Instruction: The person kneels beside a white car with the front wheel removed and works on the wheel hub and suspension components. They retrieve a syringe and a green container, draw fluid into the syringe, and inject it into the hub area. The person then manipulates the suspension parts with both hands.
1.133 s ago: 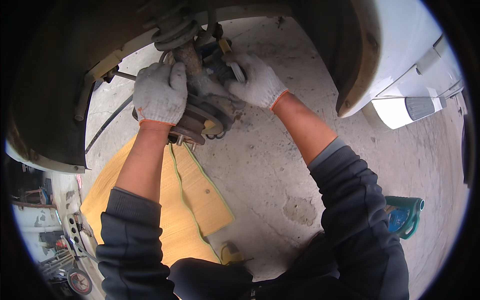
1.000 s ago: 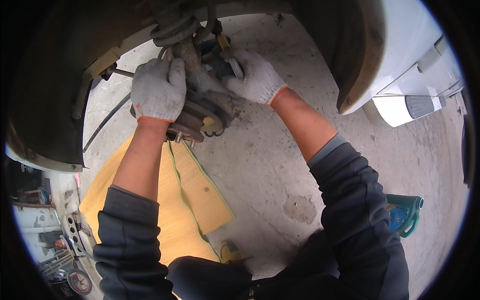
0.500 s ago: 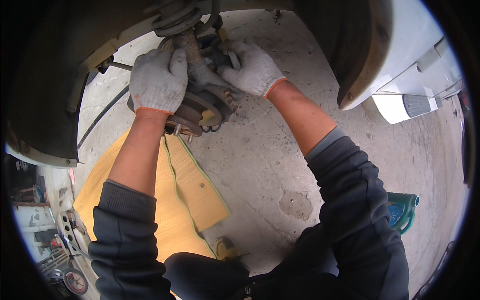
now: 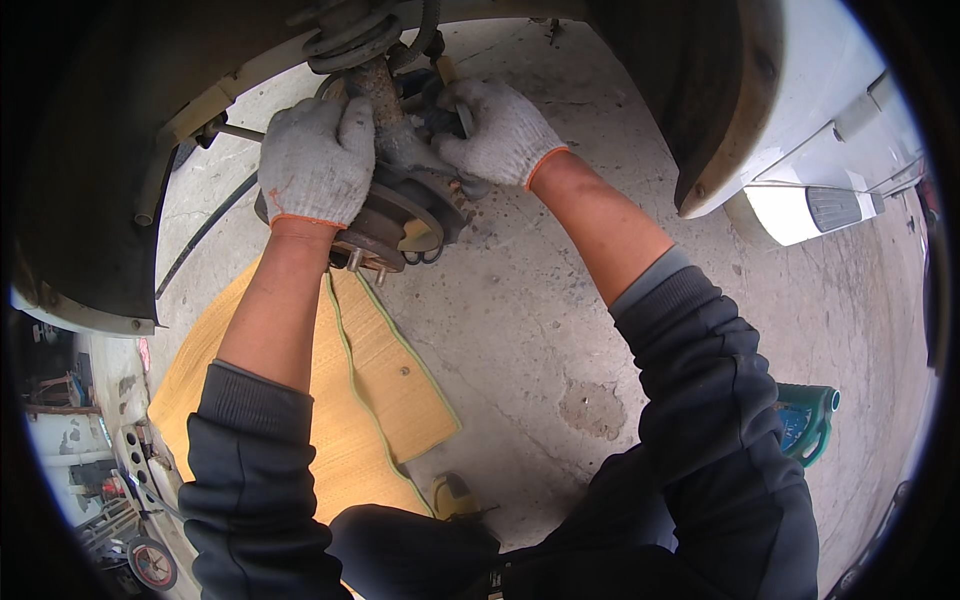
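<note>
Gloved hands at the wheel hub

The rusty hub (image 4: 372,243) sits at the strut's (image 4: 383,100) lower end, near the yellow mat's (image 4: 345,440) far edge. The left hand (image 4: 318,165) covers part of it; with fingertips hidden, I cannot tell its grip. The right hand (image 4: 500,135) curls closed around a pale strip (image 4: 464,120) beside the strut. A green jug (image 4: 808,425) rests on the floor (image 4: 520,400).

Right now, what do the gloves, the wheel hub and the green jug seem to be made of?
Gloves: knitted fabric, probably cotton, matt; the fuzzy, ribbed surface suggests it.
Wheel hub: metal, likely iron or steel; dull, rust-brown, with brighter metallic studs.
Green jug: probably moulded plastic, smooth, slightly glossy; rounded edges suggest it.
</note>
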Demonstrator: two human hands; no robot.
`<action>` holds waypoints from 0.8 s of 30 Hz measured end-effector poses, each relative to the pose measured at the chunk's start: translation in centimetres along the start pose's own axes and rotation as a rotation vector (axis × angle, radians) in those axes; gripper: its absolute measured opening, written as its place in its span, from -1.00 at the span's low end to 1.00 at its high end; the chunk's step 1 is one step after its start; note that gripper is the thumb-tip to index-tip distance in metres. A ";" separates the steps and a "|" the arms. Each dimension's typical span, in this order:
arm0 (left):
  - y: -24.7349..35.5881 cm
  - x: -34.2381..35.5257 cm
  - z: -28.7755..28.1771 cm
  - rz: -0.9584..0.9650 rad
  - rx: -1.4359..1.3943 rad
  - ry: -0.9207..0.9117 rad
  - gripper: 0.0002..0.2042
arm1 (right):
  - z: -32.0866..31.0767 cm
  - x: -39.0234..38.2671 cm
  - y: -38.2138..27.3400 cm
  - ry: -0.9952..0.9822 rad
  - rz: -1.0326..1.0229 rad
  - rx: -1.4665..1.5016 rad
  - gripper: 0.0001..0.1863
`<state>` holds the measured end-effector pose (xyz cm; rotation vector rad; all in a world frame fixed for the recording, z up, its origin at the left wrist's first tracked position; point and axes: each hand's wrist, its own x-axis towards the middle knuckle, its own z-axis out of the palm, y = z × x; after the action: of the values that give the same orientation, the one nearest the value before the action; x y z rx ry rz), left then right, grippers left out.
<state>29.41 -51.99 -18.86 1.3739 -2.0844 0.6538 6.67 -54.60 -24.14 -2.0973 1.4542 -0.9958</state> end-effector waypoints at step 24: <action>0.0 -0.1 0.0 -0.014 0.013 -0.017 -0.61 | 0.4 0.5 0.8 0.032 -0.017 -0.011 -0.43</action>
<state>29.43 -51.92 -18.90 1.4046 -2.0853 0.6536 6.55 -55.37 -24.73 -2.1146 1.4623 -1.0345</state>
